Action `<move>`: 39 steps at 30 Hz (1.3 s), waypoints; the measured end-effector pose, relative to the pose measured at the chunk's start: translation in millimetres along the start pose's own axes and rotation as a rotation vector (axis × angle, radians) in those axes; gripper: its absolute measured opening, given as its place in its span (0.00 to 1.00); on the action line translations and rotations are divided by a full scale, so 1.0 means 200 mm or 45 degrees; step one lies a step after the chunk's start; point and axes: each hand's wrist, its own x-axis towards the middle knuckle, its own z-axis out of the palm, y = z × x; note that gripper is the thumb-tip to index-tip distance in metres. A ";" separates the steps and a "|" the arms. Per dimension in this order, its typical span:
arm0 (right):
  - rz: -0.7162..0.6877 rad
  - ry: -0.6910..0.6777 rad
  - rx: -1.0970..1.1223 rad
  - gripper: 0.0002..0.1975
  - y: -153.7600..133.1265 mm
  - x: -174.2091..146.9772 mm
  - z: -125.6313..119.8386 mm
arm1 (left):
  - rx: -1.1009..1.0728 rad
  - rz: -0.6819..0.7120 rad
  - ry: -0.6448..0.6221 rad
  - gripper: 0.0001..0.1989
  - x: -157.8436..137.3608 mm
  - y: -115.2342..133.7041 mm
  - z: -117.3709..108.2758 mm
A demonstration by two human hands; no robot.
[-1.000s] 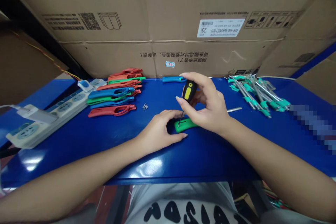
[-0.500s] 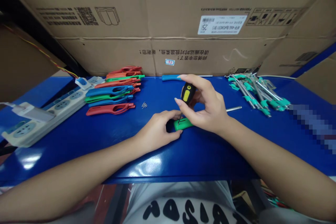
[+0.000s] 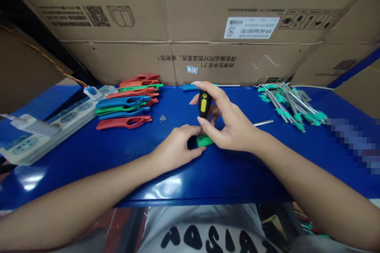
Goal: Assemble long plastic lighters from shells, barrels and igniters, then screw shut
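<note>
most of the green piece [image 3: 205, 141] is hidden beneath the right hand [image 3: 230, 126]; only its left end is left in sight. past that hand a silver rod [image 3: 263, 123] is seen, but whether it is joined to the green piece cannot be told. the spot where the screwdriver [image 3: 203, 104] is met by the green piece is too small to be made out. at the back, a blue handle [image 3: 188, 87] is partly covered by the right hand's fingers. the big lettering on the box [image 3: 190, 23] is cut off by the upper edge, and a patch at the far right is blurred into blocks.

the green piece is laid flat on the surface [image 3: 237, 174], its left end held between the thumb and fingers of the left hand [image 3: 179, 148]. the screwdriver is gripped nearly upright in the right hand, its shaft pointed down onto that end. near the left hand, on its far side, loose screws [image 3: 163, 118] are heaped; farther left, coloured pieces [image 3: 121, 123] are stacked. well to the right, rods [image 3: 292, 103] are piled.
</note>
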 end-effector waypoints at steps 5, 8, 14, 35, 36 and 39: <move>0.069 -0.050 0.058 0.36 0.01 0.00 -0.02 | -0.033 -0.023 -0.018 0.07 0.00 0.00 0.00; 0.017 -0.021 -0.097 0.35 0.00 0.00 -0.03 | -0.040 -0.010 -0.023 0.06 0.00 0.00 0.00; -0.136 -0.018 -0.441 0.32 -0.01 -0.01 -0.04 | 0.002 0.062 0.026 0.07 0.00 -0.02 0.01; -0.076 0.084 -0.388 0.24 -0.05 0.02 -0.03 | -0.054 0.022 -0.003 0.07 0.00 -0.02 0.01; -0.031 0.065 -0.292 0.25 -0.04 0.02 -0.02 | -0.056 0.008 -0.006 0.07 0.00 -0.01 0.01; 0.018 0.084 -0.253 0.29 -0.03 0.02 -0.02 | -0.073 -0.034 0.002 0.08 0.00 -0.01 0.01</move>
